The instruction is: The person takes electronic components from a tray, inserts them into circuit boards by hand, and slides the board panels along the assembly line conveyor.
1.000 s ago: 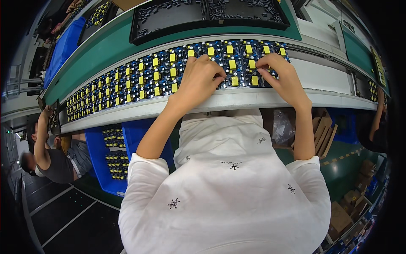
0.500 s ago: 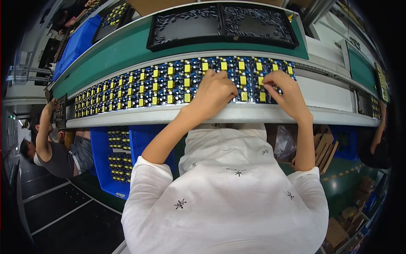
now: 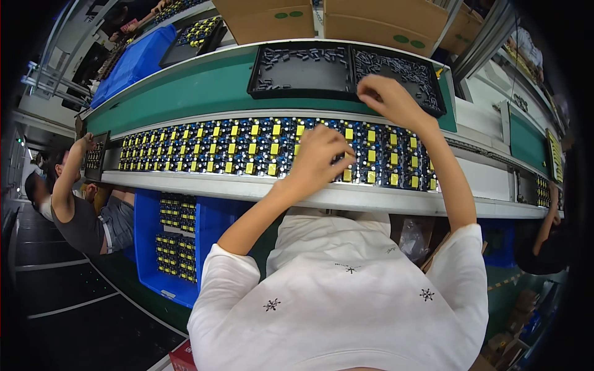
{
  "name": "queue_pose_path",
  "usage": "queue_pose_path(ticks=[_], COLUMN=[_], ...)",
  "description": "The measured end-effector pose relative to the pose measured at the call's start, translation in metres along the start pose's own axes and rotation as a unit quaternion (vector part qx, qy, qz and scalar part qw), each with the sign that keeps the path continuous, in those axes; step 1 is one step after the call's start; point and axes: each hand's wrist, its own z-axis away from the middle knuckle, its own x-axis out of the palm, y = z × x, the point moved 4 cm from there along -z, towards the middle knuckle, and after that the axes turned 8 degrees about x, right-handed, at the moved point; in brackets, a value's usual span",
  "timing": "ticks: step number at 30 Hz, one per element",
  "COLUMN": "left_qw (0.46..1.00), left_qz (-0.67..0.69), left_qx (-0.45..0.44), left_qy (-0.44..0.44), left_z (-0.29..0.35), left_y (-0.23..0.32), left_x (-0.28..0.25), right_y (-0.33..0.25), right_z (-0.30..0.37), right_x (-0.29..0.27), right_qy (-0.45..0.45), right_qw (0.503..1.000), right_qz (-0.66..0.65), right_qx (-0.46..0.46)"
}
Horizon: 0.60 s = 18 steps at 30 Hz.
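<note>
A long row of circuit boards [image 3: 232, 148] with yellow blocks, blue parts and small round silver-topped parts lies along the rail in front of me. My left hand [image 3: 318, 159] rests over the middle of these boards, its fingers bent inward; whatever they may hold is hidden. Beyond the boards, my right hand [image 3: 393, 102] hovers at the front edge of the right black tray [image 3: 427, 102], which holds many small dark parts. Its fingers are curved, thumb and forefinger a little apart, with nothing visible between them. Beside it stands the left black tray [image 3: 303, 68], with fewer dark parts.
Cardboard boxes [image 3: 383, 25] stand behind the trays on the green work surface [image 3: 185, 93]. A blue bin [image 3: 145, 247] with stacked boards sits below the rail at left. One co-worker [image 3: 86, 210] works at the far left, another [image 3: 544, 241] at the far right.
My right hand has left the boards and moved up and away to the trays. My left hand stays over the boards, its fingers shifted slightly. The view has tilted, showing more boxes behind.
</note>
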Motion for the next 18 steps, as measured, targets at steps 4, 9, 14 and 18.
queue_pose_path(ticks=[4,9,14,18], left_qw=[0.961,0.897,0.921,0.928], left_qz=[-0.182,-0.207,-0.165,-0.175], left_qx=[-0.079,-0.370,-0.352,-0.328], left_qy=[0.192,0.125,0.011,0.014], left_z=[-0.001,0.012,0.009,0.011], left_y=[-0.074,-0.200,-0.233,-0.208], left_x=[-0.062,-0.109,-0.104,-0.115], right_y=[0.006,-0.007,-0.011,-0.017], right_z=[-0.041,-0.050,-0.047,-0.035], right_x=[0.016,0.053,0.062,0.059], right_qy=[-0.002,-0.023,0.029,0.036], right_qw=[0.998,0.980,0.976,0.979], right_qz=[0.066,0.197,0.205,0.184], right_qx=[0.016,-0.020,-0.074,-0.075])
